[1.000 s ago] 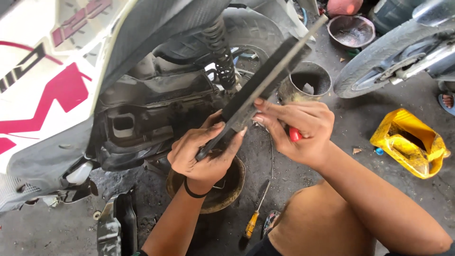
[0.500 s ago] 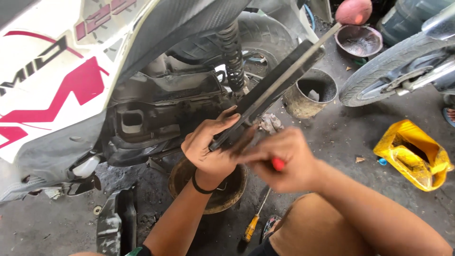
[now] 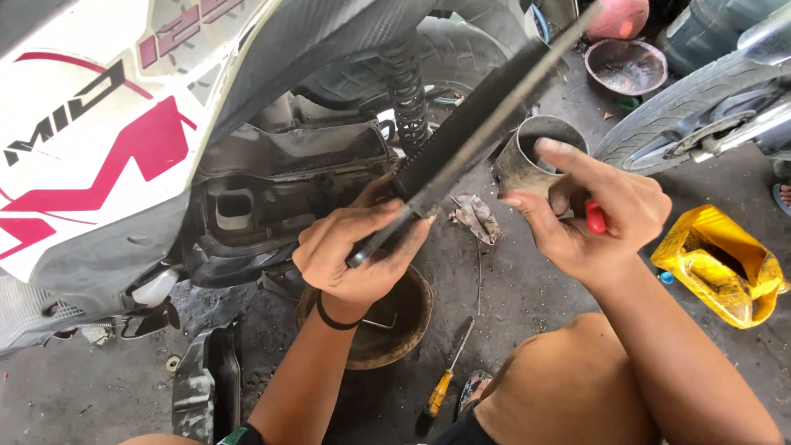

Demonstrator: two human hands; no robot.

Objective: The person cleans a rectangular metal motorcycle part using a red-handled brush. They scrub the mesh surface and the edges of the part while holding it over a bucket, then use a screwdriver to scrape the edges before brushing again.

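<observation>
A long black ribbed belt [image 3: 470,136] is being gripped by the left hand [image 3: 358,251] above the floor; a red-handled tool [image 3: 595,216] is being clasped in the right hand [image 3: 597,218]. Greasy fingers risk slippage into the rusty bowl [image 3: 404,317]

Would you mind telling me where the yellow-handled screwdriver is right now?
In the head view, the screwdriver lies on the floor at bottom centre, just right of the round pan, below the left hand.

Soft, even daylight, brightest on the white panel [image 3: 91,124]; deep shade under the scooter [image 3: 272,189]. Sharp throughout, slight wide-angle bending at the edges.
</observation>
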